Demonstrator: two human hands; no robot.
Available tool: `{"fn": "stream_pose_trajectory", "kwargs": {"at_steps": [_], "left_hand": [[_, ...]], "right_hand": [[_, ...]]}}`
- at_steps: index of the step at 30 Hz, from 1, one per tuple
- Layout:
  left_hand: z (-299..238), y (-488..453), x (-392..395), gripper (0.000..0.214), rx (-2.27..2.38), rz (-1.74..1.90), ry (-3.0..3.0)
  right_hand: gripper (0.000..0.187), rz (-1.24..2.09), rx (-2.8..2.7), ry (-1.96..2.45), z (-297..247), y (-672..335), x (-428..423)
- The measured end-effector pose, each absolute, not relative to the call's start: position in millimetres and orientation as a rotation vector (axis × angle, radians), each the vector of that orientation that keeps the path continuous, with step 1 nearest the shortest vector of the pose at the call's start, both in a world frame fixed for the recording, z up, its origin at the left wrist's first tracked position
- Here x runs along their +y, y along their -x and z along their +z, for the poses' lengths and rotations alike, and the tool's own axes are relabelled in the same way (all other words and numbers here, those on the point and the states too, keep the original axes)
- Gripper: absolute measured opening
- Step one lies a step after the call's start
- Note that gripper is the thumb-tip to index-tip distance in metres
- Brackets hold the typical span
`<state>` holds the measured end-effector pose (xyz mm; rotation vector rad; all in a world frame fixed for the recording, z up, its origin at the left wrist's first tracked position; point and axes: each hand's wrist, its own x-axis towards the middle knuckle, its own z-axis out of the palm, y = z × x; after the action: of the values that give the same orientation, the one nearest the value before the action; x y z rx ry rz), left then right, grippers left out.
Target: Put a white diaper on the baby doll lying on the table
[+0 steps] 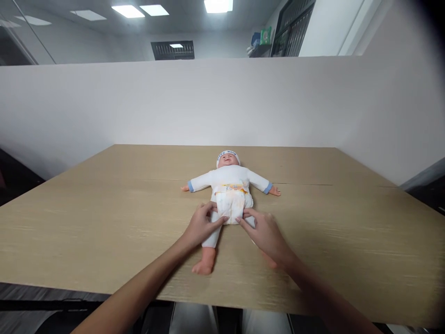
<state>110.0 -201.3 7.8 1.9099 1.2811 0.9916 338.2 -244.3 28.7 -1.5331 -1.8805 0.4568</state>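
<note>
A baby doll [230,175] lies on its back on the table, head toward the far wall, arms spread wide. It wears a white outfit with blue cuffs and a white headband with dark lettering. Over its lower belly and between its legs lies a white diaper [231,203] with a coloured print along the top edge. My left hand [205,222] pinches the diaper's lower left side between thumb and fingers. On the lower right side, my right hand [262,229] pinches it the same way. My right hand and forearm hide most of the doll's leg on that side.
The wooden table [104,222] stretches out on both sides of the doll, with a seam across its far part. A white partition wall [208,102] rises behind it. Below the near edge are a dark chair part and grey surfaces.
</note>
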Motion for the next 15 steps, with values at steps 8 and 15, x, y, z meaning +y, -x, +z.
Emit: {"fn": "stream_pose_trajectory", "kwargs": {"at_steps": [8, 15], "left_hand": [[21, -109, -196, 0.049, 0.993, 0.850, -1.566], [24, -107, -192, 0.059, 0.921, 0.840, -1.387]], "right_hand": [[0.025, 0.736, -1.695, 1.426, 19, -338, -238], [0.027, 1.001, -1.559, 1.343, 26, -341, -235]]}}
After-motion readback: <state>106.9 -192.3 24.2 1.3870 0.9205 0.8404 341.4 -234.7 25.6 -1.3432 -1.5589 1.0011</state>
